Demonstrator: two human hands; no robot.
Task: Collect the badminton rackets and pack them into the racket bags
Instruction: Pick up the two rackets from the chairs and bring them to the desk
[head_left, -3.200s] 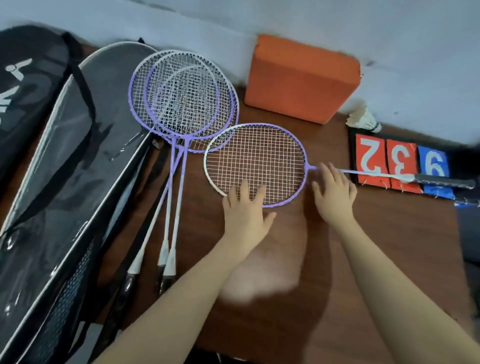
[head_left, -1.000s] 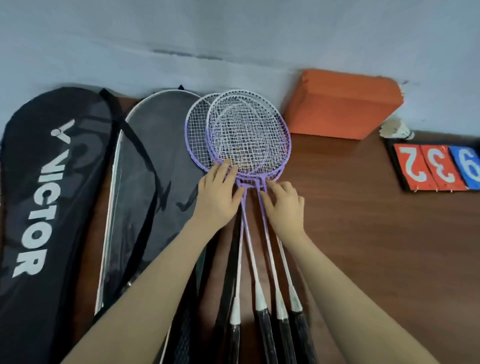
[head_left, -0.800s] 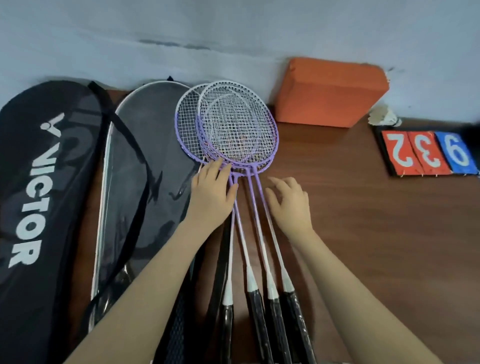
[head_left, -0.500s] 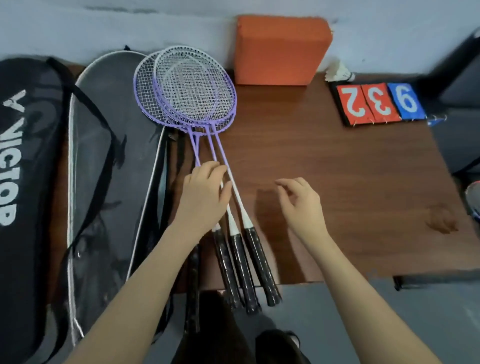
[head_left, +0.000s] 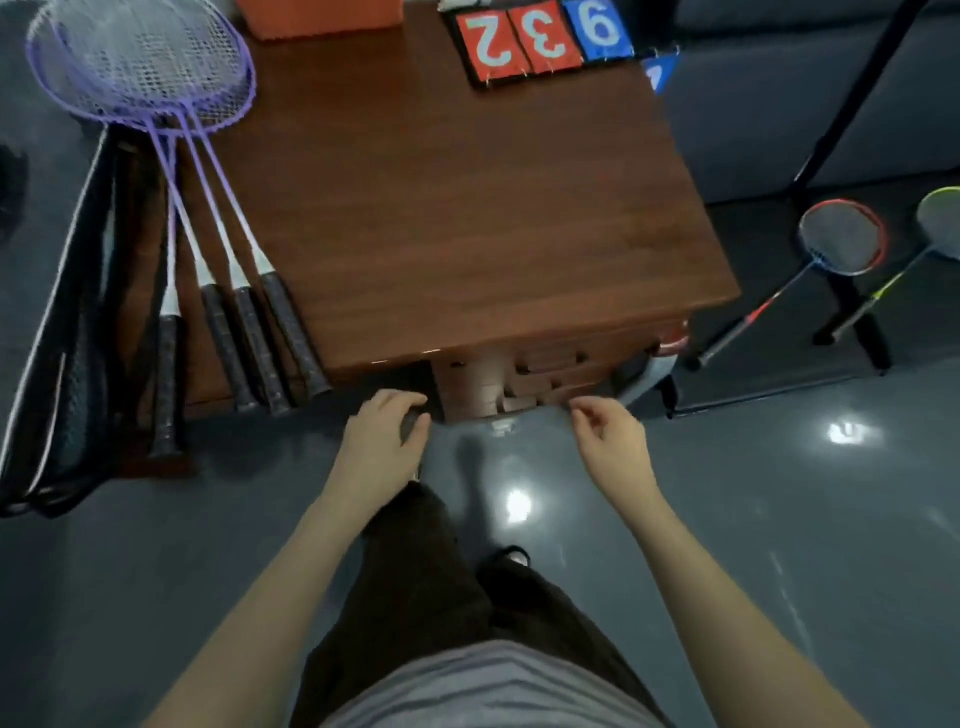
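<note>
four purple-framed rackets (head_left: 156, 88) lie fanned on the glossy wooden table (head_left: 457, 197) (black wrapped grips overhanging its near edge), beside a black racket bag (head_left: 67, 332) at far left. both hands, left hand (head_left: 382, 441) and right hand (head_left: 615, 441), hover empty, fingers loosely curled.

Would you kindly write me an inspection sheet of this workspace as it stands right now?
Surface: brown wooden table, mostly bare in the middle.
Job's things: purple rackets stacked at the table's left, grips overhanging the edge; black racket bag beside them; red-framed racket and yellow-framed racket on the floor at right.
Clutter: number cards, orange block.
Grippers: left hand and right hand empty, off the table.
Cables: nothing seen.
Surroundings: glossy grey floor, black stand.
</note>
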